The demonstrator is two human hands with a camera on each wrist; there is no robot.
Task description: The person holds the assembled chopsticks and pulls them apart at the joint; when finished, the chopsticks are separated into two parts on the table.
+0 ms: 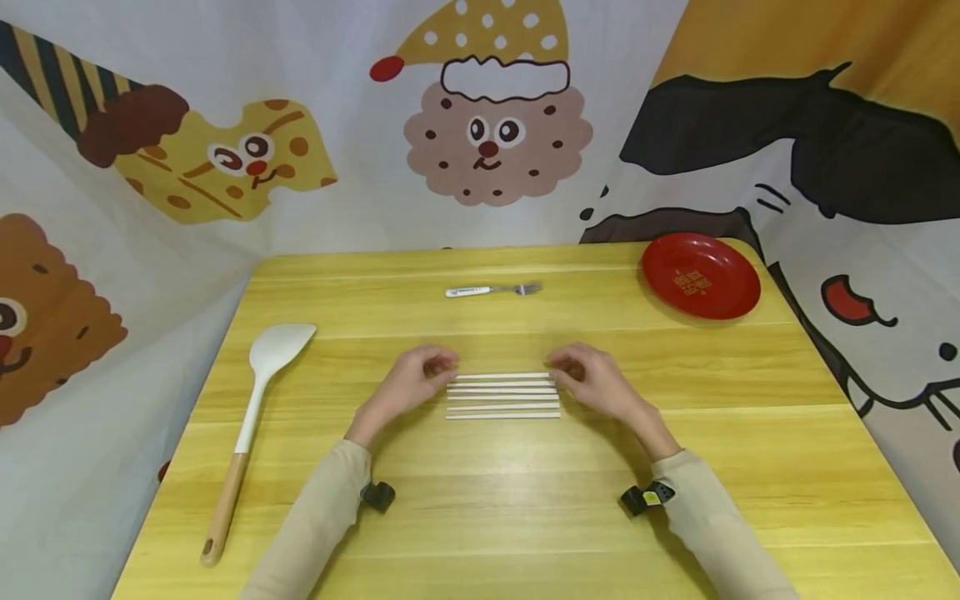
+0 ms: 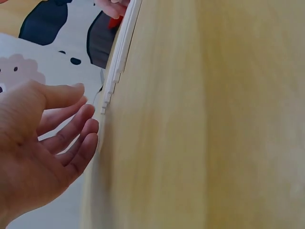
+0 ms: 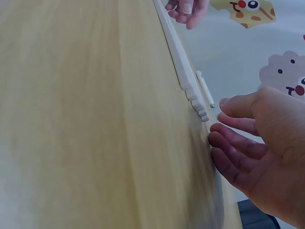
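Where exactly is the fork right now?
In the head view, the fork lies near the table's far edge, beyond the white sticks and left of the red plate.

Sticks (image 1: 503,397) wht. Table (image 1: 502,500) yel., wood-grain. Plate (image 1: 727,279) red w/ gold lettering. Spatula (image 1: 256,402) wht & lt brn. Fork (image 1: 471,292) wht & silver. Sleeves (image 1: 318,517) beige. Backdrop (image 1: 360,175) wht w/ multicol. cartoons.

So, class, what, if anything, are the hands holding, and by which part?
Nothing is held: the left hand and right hand curve loosely near opposite ends of the white sticks, which lie on the table.
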